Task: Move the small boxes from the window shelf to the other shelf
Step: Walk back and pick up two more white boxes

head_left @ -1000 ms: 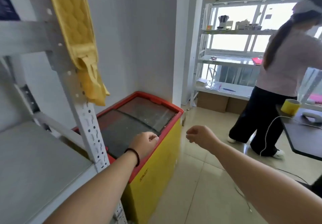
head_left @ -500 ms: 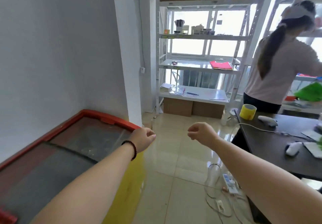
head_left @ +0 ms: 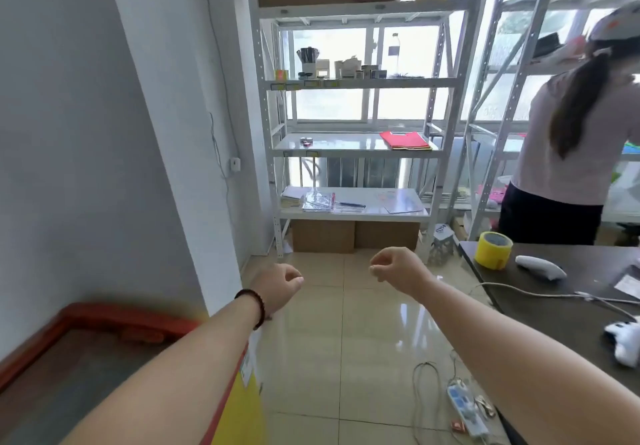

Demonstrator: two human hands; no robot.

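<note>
Several small boxes (head_left: 356, 71) stand in a row on an upper board of the white window shelf (head_left: 360, 83), straight ahead and far from me. My left hand (head_left: 278, 287), with a dark bead bracelet at the wrist, hangs in a loose fist over the tiled floor. My right hand (head_left: 396, 268) is beside it, fingers curled, nothing in it. Both hands are well short of the shelf. The other shelf is out of view.
A red-rimmed yellow chest freezer (head_left: 114, 351) stands at my lower left. A dark desk (head_left: 568, 306) on the right holds yellow tape (head_left: 492, 249) and cables. A person (head_left: 571, 153) stands at a second rack to the right. A power strip (head_left: 465, 410) lies on the floor.
My view has swung right, away from the near shelf and freezer toward the window shelf, which now looks closer. Both hands stay curled and empty in front of me.
</note>
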